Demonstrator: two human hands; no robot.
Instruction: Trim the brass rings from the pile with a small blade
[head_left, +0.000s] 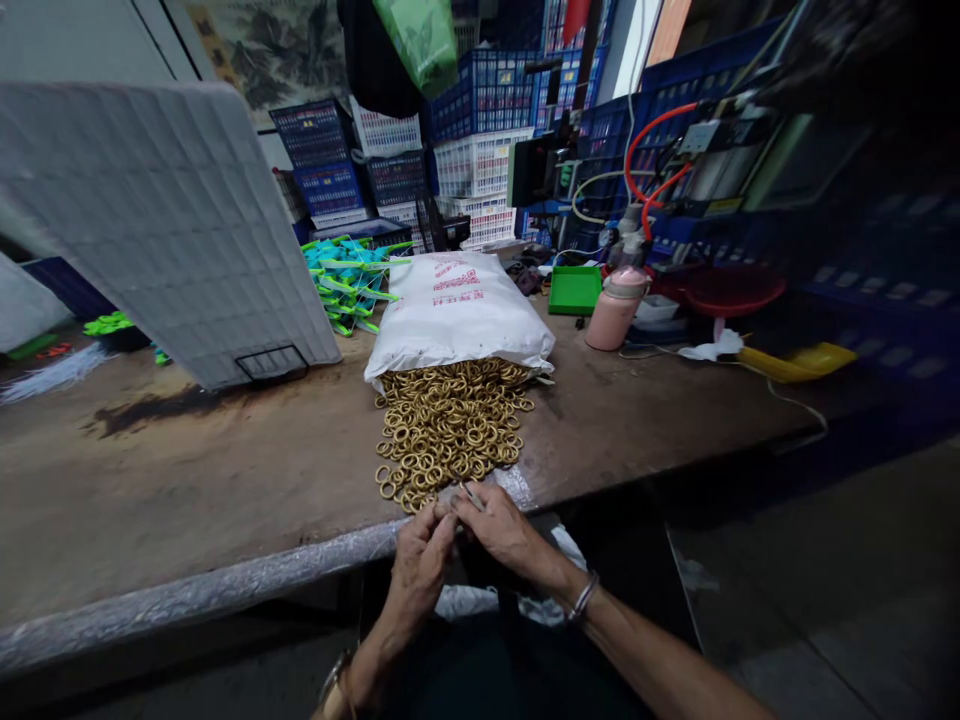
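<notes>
Just over the table's front edge, my left hand (420, 560) is closed, thumb pressed to the fingers. What it pinches is too small and hidden to make out; it may be one of the rings. My right hand (501, 528) meets it, fingers wrapped round a thin, pale, pointed tool (472, 496) whose kind I cannot tell. The fingertips of both hands are together. Right behind them lies a heap of brass-coloured rings (450, 425), spilling toward the front edge from a white printed sack (457, 310) that lies on its side.
A large white ribbed panel (157, 230) stands at the left. Behind it are turquoise and lime-green pieces (349, 280). To the right stand a green tray (574, 290), a pink bottle (616, 308) and a red dish (735, 290). Stacked crates (484, 95) fill the back.
</notes>
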